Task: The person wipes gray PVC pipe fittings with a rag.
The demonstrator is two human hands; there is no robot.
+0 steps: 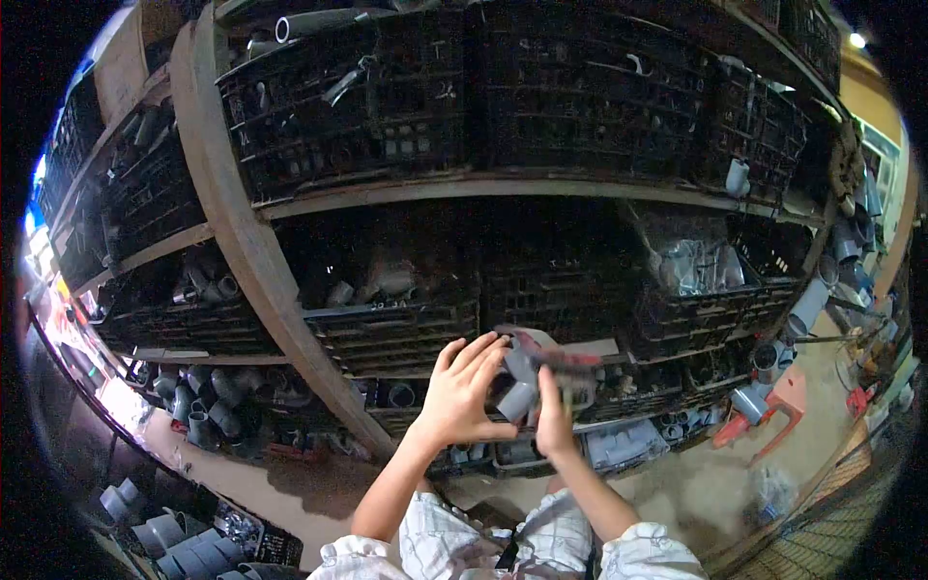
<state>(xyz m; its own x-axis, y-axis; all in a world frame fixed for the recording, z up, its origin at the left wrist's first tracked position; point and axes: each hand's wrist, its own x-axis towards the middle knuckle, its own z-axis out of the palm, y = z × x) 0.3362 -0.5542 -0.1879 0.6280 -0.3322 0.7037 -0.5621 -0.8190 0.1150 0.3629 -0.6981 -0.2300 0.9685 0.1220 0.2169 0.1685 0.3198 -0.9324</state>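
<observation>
so both hands are up in front of the shelving, at about the level of the lower crates. the right hand (pixel 554 418) is closed round a grey pipe fitting (pixel 519 391), gripping it from below with the thumb pointing up. the left hand (pixel 462 394) has its fingers spread and lies loose against the fitting's left side, touching it but not wrapped round it. there's something dark and reddish (pixel 572 362) right at the top of the fitting, too blurred to tell what it is.

behind the hands are rows of black crates (pixel 387 106) full of grey pipe parts, sitting on wooden shelves (pixel 503 187) with a slanting wooden post (pixel 242 242) on the left. a clear bag of fittings (pixel 701 261) sits in a crate on the right. more loose grey elbows (pixel 208 406) are piled low on the left, and a red stool (pixel 764 416) stands on the floor to the right.
</observation>
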